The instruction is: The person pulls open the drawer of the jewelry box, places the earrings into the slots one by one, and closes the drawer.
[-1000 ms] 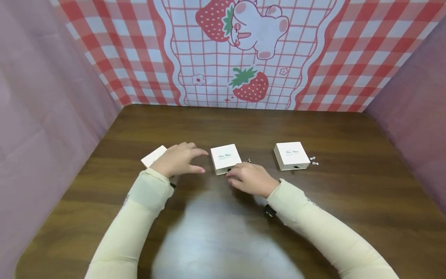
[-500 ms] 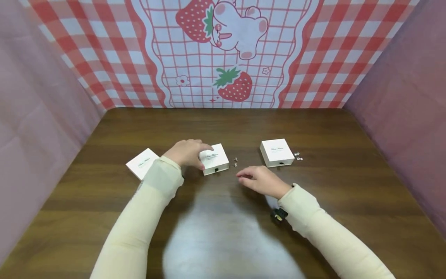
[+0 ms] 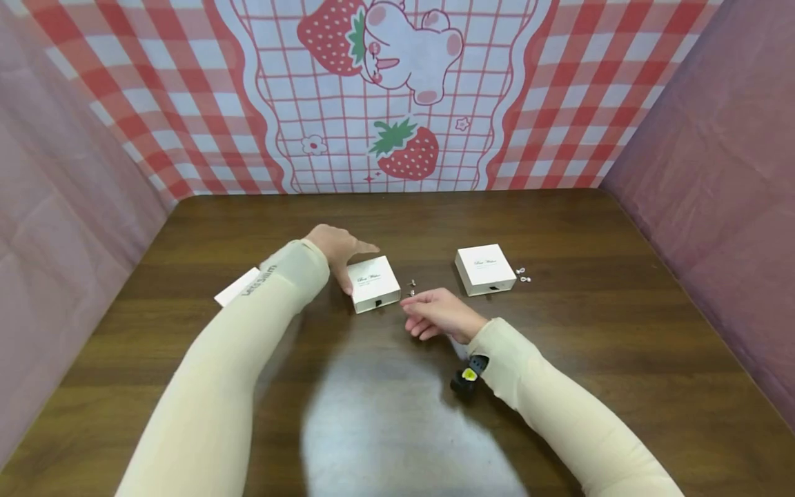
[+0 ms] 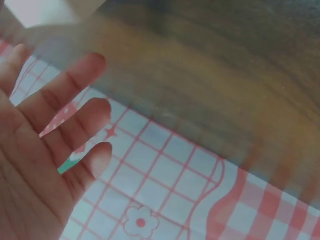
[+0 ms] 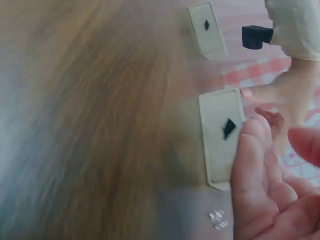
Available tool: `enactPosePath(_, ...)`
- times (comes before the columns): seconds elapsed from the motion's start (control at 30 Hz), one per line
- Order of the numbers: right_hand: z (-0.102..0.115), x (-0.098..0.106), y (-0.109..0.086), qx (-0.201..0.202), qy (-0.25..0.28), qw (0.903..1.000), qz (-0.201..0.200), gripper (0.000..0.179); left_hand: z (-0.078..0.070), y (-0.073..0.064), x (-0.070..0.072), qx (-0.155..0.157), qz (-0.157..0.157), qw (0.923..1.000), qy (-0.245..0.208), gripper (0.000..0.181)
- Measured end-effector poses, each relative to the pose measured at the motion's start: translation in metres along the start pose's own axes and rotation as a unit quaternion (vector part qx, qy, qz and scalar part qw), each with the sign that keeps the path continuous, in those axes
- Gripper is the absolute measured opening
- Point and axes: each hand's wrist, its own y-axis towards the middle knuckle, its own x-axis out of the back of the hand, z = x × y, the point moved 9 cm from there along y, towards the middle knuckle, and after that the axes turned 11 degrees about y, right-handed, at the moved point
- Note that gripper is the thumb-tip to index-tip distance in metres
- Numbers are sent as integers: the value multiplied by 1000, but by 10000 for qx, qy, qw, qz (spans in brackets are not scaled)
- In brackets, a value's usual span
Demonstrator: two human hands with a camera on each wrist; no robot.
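Note:
Three small white boxes with dark green lettering lie in a row. At the left edge of the middle box (image 3: 377, 284) is my left hand (image 3: 339, 252), index finger stretched behind it and thumb at its left side. The left wrist view shows this hand's fingers (image 4: 80, 125) spread, with nothing held. My right hand (image 3: 441, 314) hovers at the middle box's front right corner, fingers loosely bent, close to a pair of tiny shiny earring-like pieces (image 3: 412, 284). In the right wrist view, the box front (image 5: 220, 142) has a black pull tab (image 5: 229, 128).
The right box (image 3: 486, 269) has another pair of small silvery pieces (image 3: 523, 275) beside it. My left sleeve partly covers the left box (image 3: 236, 286). Brown wooden table (image 3: 397, 414) extends to a checked strawberry cloth (image 3: 397, 90) behind and pink cloths at both sides.
My left hand came to the middle box, then shifted toward its back left with fingers spreading. The right hand drew away from the box front, then moved back toward its right corner.

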Motion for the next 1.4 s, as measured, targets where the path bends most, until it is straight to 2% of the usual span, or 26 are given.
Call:
enactPosePath(0.1,-7,-7,10,-302,318,9990,-92,36,-2,4,-6,-120,83,9999,90,101)
enactPosePath(0.27,-14,-19,19,-701,552,9958,-201,27,-3,7,-11,-154,186,9997,89,98)
enactPosePath(0.5,-21,-37,32,-1084,720,9909,-347,18,-1,1,-21,-79,477,9972,-579,96)
enactPosePath(0.8,-25,-38,42,-1299,852,9859,-629,18,-3,-8,-27,229,433,9953,-834,94)
enactPosePath(0.93,-25,-36,45,-1332,792,9859,-624,16,-3,-10,-26,422,295,9971,-560,94)
enactPosePath(1.07,-23,-34,46,-1323,741,9866,-598,15,-6,-8,-20,478,117,9985,-250,97)
enactPosePath(1.27,-23,-37,50,-1371,754,9866,-456,17,-8,-7,-23,484,220,9979,-370,103)
enactPosePath(1.4,-24,-36,53,-1368,800,9863,-449,18,-7,-8,-24,613,262,9971,-380,103)
